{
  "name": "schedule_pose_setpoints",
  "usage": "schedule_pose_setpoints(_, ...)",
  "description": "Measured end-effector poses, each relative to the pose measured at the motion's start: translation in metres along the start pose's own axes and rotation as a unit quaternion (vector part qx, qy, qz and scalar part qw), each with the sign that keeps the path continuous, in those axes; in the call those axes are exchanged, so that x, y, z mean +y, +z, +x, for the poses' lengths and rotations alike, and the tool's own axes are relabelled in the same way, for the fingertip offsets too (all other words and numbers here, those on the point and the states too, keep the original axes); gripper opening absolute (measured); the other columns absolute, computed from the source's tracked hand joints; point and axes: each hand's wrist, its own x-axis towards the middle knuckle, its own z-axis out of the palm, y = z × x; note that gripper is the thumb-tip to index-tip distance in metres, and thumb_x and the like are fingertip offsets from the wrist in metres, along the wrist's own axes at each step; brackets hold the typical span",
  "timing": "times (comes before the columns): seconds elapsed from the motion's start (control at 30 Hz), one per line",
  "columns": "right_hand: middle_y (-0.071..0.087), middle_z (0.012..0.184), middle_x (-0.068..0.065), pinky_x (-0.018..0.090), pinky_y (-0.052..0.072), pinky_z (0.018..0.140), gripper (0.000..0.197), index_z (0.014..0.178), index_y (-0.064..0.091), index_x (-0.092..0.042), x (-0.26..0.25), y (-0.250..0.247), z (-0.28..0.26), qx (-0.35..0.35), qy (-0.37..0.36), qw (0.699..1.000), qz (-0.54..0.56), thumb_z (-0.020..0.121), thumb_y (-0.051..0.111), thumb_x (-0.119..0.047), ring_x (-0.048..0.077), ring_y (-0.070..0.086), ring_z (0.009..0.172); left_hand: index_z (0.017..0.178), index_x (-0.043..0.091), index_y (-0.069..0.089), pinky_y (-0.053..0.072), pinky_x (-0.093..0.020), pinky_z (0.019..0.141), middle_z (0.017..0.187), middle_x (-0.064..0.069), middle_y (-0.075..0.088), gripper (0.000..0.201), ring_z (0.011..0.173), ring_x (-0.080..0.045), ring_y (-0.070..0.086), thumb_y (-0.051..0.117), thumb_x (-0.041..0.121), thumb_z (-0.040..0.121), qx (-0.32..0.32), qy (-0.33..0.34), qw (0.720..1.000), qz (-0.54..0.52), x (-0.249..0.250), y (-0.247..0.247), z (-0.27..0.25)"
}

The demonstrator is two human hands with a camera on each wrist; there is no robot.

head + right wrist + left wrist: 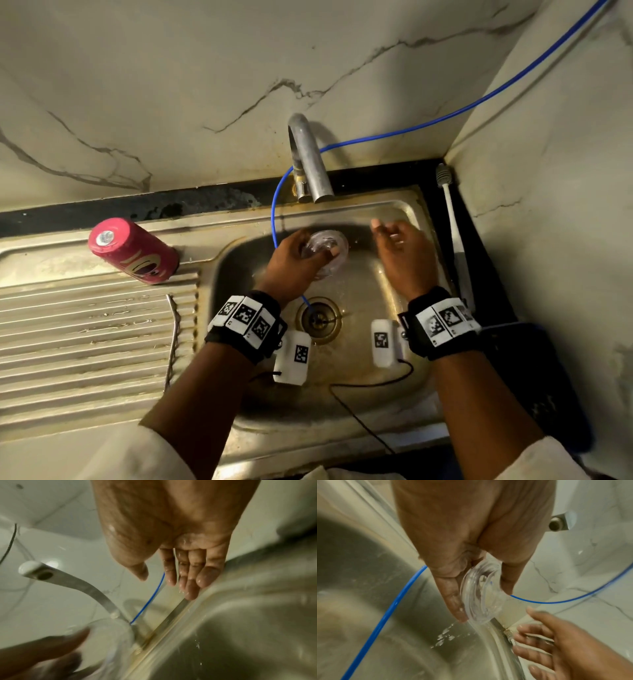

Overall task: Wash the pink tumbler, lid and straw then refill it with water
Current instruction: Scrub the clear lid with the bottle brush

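My left hand [301, 253] holds the clear round lid [327, 251] over the sink basin, fingers and thumb curled round its rim. In the left wrist view the lid [479, 596] is tilted, with water running off its lower edge. My right hand [400, 246] hovers to the right of the lid, wet, fingers straight and holding nothing [187, 574]. The pink tumbler [132, 251] stands upside down on the drainboard at the left. A thin metal straw [173, 342] lies on the drainboard ridges.
The steel tap [310, 161] arches over the basin [387, 404] from the back. A blue hose [411, 128] runs from the wall down to the drain [320, 318]. A white brush [450, 212] lies on the black counter to the right of the sink.
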Motion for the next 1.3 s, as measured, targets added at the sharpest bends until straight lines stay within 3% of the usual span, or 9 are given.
schedule_pose_setpoints(0.1,0.071,0.113,0.016,0.032,0.045,0.078,0.047,0.11,0.071,-0.009,0.021,-0.03,0.017,0.108,0.022,0.978,-0.174,0.099,0.059,-0.054,0.035,0.067,0.103,0.11,0.015,0.069,0.064,-0.035,0.076,0.099,-0.004,0.078,0.023,0.093,-0.022,0.076,0.079,0.024,0.092,-0.014,-0.037,0.996,-0.084,-0.003,-0.001,-0.008)
schedule_pose_setpoints(0.23,0.059,0.13,0.028,0.057,0.05,0.102,0.057,0.135,0.056,-0.006,0.044,-0.054,0.03,0.048,0.19,0.921,-0.336,0.097,0.056,-0.048,0.05,0.057,0.122,0.125,0.003,0.066,0.062,-0.046,0.088,0.11,-0.019,0.077,0.054,0.104,-0.038,0.075,0.082,0.034,0.084,-0.068,-0.069,0.979,-0.18,0.0,-0.004,-0.017)
schedule_pose_setpoints(0.47,0.071,0.111,0.023,0.044,0.056,0.083,0.027,0.115,0.068,-0.004,0.055,-0.065,0.029,0.011,0.205,0.929,-0.307,0.099,0.068,-0.026,0.045,0.069,0.104,0.146,0.003,0.052,0.058,-0.048,0.095,0.139,-0.025,0.064,0.055,0.13,-0.049,0.059,0.037,0.039,0.107,-0.054,-0.104,0.92,-0.374,0.01,-0.012,-0.019)
schedule_pose_setpoints(0.57,0.071,0.112,0.025,0.047,0.056,0.085,0.029,0.112,0.065,-0.001,0.049,-0.061,0.025,0.039,0.163,0.949,-0.267,0.102,0.062,-0.028,0.047,0.068,0.105,0.148,0.003,0.051,0.059,-0.047,0.093,0.141,-0.026,0.062,0.059,0.133,-0.05,0.056,0.034,0.043,0.109,-0.039,-0.115,0.914,-0.387,0.006,-0.014,-0.018)
schedule_pose_setpoints(0.7,0.069,0.113,0.028,0.047,0.051,0.084,0.029,0.115,0.063,-0.001,0.035,-0.049,0.006,0.059,0.09,0.969,-0.222,0.105,0.054,-0.027,0.048,0.066,0.106,0.144,0.007,0.055,0.056,-0.051,0.099,0.136,-0.023,0.066,0.066,0.128,-0.043,0.063,0.056,0.05,0.095,-0.022,-0.102,0.913,-0.394,-0.002,-0.017,-0.024)
schedule_pose_setpoints(0.87,0.077,0.092,0.013,0.032,0.048,0.064,0.027,0.124,0.064,-0.015,0.019,-0.037,-0.069,-0.057,-0.046,0.991,-0.107,0.106,0.058,-0.034,0.028,0.072,0.081,0.145,0.003,0.054,0.057,-0.049,0.103,0.136,-0.023,0.067,0.059,0.122,-0.037,0.068,0.059,0.04,0.099,0.005,-0.091,0.892,-0.442,-0.004,-0.032,-0.03)
schedule_pose_setpoints(1.07,0.058,0.064,0.007,0.047,0.052,0.055,0.047,0.152,0.047,-0.046,0.001,-0.048,-0.141,-0.174,-0.121,0.976,0.036,0.106,0.05,-0.04,0.028,0.058,0.055,0.141,0.002,0.058,0.058,-0.04,0.098,0.135,-0.021,0.068,0.046,0.125,-0.034,0.067,0.048,0.034,0.109,0.054,-0.103,0.88,-0.461,-0.005,-0.045,-0.041)
schedule_pose_setpoints(1.2,0.074,0.082,-0.004,0.034,0.057,0.06,0.05,0.153,0.044,-0.054,0.001,-0.051,-0.163,-0.192,-0.158,0.968,0.034,0.107,0.051,-0.037,0.012,0.064,0.058,0.145,-0.003,0.054,0.054,-0.041,0.105,0.142,-0.025,0.062,0.053,0.134,-0.037,0.06,0.044,0.036,0.11,0.092,-0.105,0.853,-0.503,-0.006,-0.04,-0.046)
schedule_pose_setpoints(1.3,0.077,0.114,0.014,0.039,0.062,0.079,0.05,0.157,0.04,-0.05,0.005,-0.051,-0.169,-0.207,-0.147,0.967,0.019,0.108,0.049,-0.04,0.023,0.076,0.088,0.141,-0.003,0.057,0.061,-0.041,0.096,0.137,-0.023,0.066,0.052,0.127,-0.035,0.065,0.05,0.036,0.107,0.093,-0.099,0.847,-0.514,-0.001,-0.034,-0.046)
